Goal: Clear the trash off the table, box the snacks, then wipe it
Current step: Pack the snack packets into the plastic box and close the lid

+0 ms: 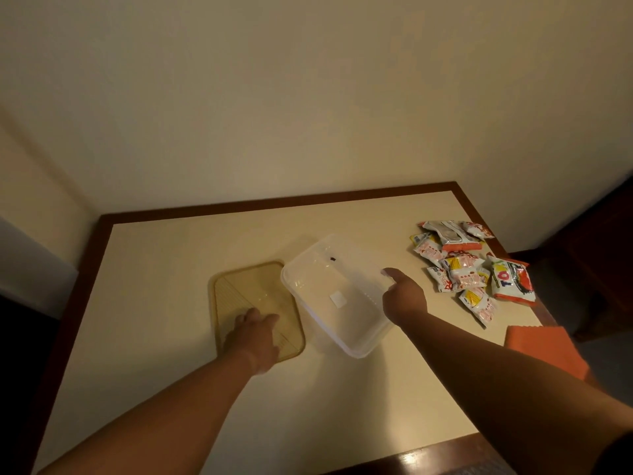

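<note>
A clear plastic box [310,269] stands open in the middle of the cream table [157,296]. Its tinted lid [245,286] lies flat just left of it. My left hand [255,335] rests on the lid's near part, fingers spread and palm down. My right hand [404,296] grips the box's right rim, thumb up over the edge. A pile of several snack packets [469,269], white with orange and red print, lies on the table to the right of the box.
An orange cloth [544,347] lies at the table's right edge, near my right forearm. The table has a dark wooden border [274,202] and stands against a plain wall. Dark furniture sits beyond the right edge.
</note>
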`<act>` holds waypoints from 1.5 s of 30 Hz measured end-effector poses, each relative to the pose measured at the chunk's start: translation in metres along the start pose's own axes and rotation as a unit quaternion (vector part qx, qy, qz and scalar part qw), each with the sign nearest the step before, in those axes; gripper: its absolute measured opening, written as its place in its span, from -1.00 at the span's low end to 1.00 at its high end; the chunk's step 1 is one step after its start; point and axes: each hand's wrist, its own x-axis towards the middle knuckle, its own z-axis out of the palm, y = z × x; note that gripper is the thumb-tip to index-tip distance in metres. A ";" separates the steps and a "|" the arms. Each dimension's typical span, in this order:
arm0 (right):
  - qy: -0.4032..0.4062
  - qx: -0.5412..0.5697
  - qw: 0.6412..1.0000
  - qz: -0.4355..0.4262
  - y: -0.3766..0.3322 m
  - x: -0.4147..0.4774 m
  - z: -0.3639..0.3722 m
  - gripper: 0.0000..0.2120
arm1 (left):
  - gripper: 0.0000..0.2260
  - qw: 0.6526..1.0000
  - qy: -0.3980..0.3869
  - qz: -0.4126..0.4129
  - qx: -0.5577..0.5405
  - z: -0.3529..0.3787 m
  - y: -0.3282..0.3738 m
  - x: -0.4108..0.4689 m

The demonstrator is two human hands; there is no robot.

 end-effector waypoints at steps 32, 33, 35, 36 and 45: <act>0.107 0.034 0.993 0.035 0.103 0.051 -0.109 -0.75 | -0.79 0.946 0.245 0.136 -0.162 -0.109 0.215 0.032; 0.107 0.024 0.993 0.047 0.117 0.061 -0.120 -0.75 | -0.80 0.947 0.235 0.148 -0.159 -0.108 0.237 0.038; 0.119 0.012 0.991 0.063 0.143 0.081 -0.139 -0.75 | -0.79 0.952 0.209 0.155 -0.159 -0.106 0.278 0.053; 0.125 -0.002 0.989 0.074 0.159 0.092 -0.150 -0.75 | -0.78 0.956 0.191 0.153 -0.162 -0.103 0.303 0.064; 0.081 -0.080 0.965 0.238 0.218 0.153 -0.198 -0.19 | -0.63 0.963 0.100 0.053 -0.244 -0.085 0.423 0.148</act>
